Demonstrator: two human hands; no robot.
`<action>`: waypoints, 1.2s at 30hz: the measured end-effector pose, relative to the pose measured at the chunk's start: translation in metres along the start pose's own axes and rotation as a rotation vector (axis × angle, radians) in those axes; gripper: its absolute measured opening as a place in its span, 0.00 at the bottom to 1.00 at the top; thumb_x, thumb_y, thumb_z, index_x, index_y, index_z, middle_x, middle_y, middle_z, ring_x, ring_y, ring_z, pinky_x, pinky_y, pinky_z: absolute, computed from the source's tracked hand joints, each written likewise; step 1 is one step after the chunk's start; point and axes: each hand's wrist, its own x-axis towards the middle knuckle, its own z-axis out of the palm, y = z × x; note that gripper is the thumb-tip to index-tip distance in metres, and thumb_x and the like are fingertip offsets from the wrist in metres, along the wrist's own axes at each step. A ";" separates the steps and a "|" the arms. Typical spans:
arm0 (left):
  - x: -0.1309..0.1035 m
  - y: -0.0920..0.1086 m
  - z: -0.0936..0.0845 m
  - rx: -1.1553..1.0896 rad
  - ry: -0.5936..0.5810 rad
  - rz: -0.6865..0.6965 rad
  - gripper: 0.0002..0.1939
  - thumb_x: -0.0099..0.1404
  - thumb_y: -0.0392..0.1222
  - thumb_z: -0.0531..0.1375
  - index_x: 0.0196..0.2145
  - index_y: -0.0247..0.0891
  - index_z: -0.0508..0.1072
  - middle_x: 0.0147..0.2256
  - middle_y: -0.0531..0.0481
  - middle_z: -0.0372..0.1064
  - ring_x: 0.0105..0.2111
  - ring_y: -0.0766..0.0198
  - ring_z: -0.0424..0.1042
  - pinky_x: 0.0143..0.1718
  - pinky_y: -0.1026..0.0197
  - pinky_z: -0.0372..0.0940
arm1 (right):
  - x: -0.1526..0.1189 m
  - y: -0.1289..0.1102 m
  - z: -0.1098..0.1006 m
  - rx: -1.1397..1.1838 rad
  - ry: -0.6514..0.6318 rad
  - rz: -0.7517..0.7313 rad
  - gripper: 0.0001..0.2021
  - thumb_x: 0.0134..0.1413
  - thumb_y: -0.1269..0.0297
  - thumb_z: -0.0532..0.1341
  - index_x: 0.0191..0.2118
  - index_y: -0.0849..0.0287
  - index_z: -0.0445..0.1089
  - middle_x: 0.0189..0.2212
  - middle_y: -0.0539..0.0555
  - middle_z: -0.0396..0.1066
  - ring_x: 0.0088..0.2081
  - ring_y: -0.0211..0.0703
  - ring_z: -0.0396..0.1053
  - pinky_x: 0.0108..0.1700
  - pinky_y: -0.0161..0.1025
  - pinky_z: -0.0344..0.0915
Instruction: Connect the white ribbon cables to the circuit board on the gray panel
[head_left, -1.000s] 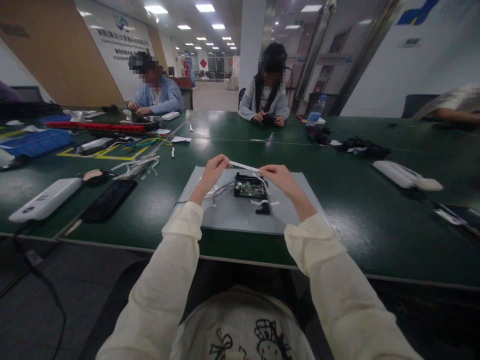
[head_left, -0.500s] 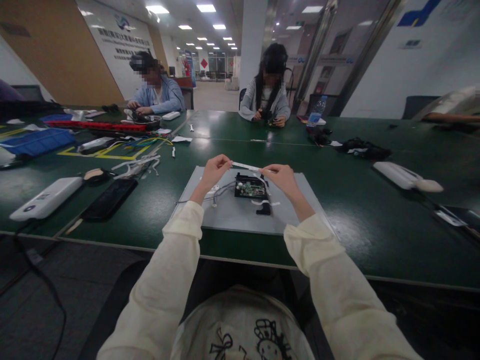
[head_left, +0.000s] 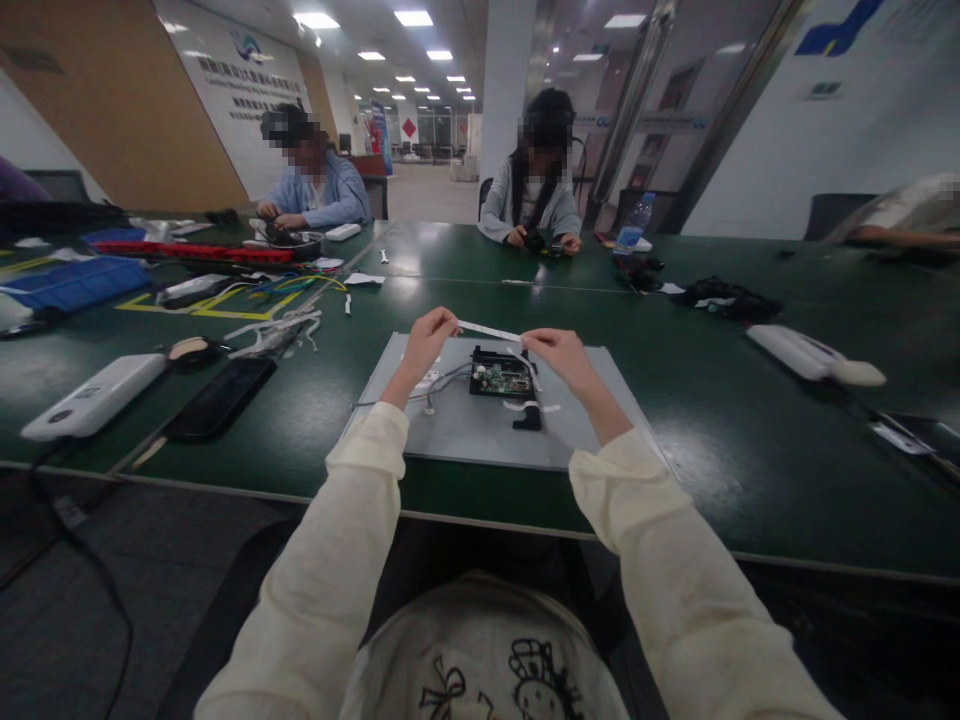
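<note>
A narrow white strip (head_left: 489, 330), perhaps tape, is stretched between my two hands above the far part of a grey panel. My left hand (head_left: 429, 338) pinches its left end, and my right hand (head_left: 559, 352) pinches the right end. Below the strip a green circuit board (head_left: 501, 377) in a black frame lies on the grey panel (head_left: 472, 440). Grey cables (head_left: 450, 378) run left from the board. Another white strip (head_left: 541, 407) lies across a black bracket (head_left: 528, 420) at the board's near right.
On the left lie a white power bank (head_left: 97, 395), a black phone (head_left: 221, 398) and a blue tray (head_left: 79, 283). Another white device (head_left: 795, 348) lies right. Two people (head_left: 311, 180) work across the green table (head_left: 720, 400), near a water bottle (head_left: 636, 222).
My left hand has shifted very slightly left, and the strip between my hands looks a little longer. The board and panel stay where they were.
</note>
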 end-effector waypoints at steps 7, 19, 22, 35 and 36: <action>-0.002 0.008 0.002 0.037 0.050 0.023 0.09 0.58 0.39 0.55 0.21 0.35 0.64 0.21 0.55 0.62 0.24 0.71 0.62 0.29 0.67 0.57 | -0.002 -0.004 0.002 -0.122 0.132 -0.198 0.11 0.49 0.59 0.59 0.32 0.60 0.75 0.32 0.55 0.73 0.34 0.43 0.70 0.39 0.40 0.66; -0.007 0.013 0.003 0.368 0.126 0.197 0.08 0.58 0.37 0.53 0.22 0.36 0.64 0.23 0.54 0.63 0.26 0.69 0.64 0.31 0.66 0.59 | -0.002 -0.003 0.005 -0.234 0.266 -0.344 0.11 0.52 0.60 0.58 0.34 0.59 0.74 0.32 0.54 0.72 0.35 0.43 0.69 0.39 0.41 0.65; -0.008 0.011 0.003 0.521 0.127 0.255 0.07 0.58 0.36 0.52 0.23 0.37 0.64 0.23 0.53 0.63 0.27 0.67 0.64 0.32 0.65 0.59 | -0.003 -0.003 0.005 -0.278 0.278 -0.358 0.11 0.53 0.60 0.58 0.35 0.59 0.74 0.32 0.54 0.72 0.35 0.44 0.68 0.40 0.41 0.64; -0.013 0.016 0.007 0.807 0.326 0.224 0.05 0.61 0.34 0.50 0.30 0.37 0.64 0.29 0.48 0.64 0.33 0.61 0.65 0.38 0.58 0.59 | -0.013 -0.009 0.016 -0.491 0.229 -0.505 0.10 0.56 0.62 0.56 0.38 0.59 0.73 0.33 0.56 0.69 0.39 0.46 0.64 0.42 0.41 0.61; -0.015 0.017 0.010 0.792 0.304 0.271 0.04 0.61 0.34 0.50 0.33 0.37 0.64 0.32 0.46 0.65 0.36 0.60 0.65 0.40 0.58 0.59 | -0.014 -0.010 0.017 -0.504 0.211 -0.513 0.11 0.56 0.63 0.56 0.39 0.59 0.73 0.33 0.56 0.69 0.39 0.46 0.64 0.42 0.41 0.61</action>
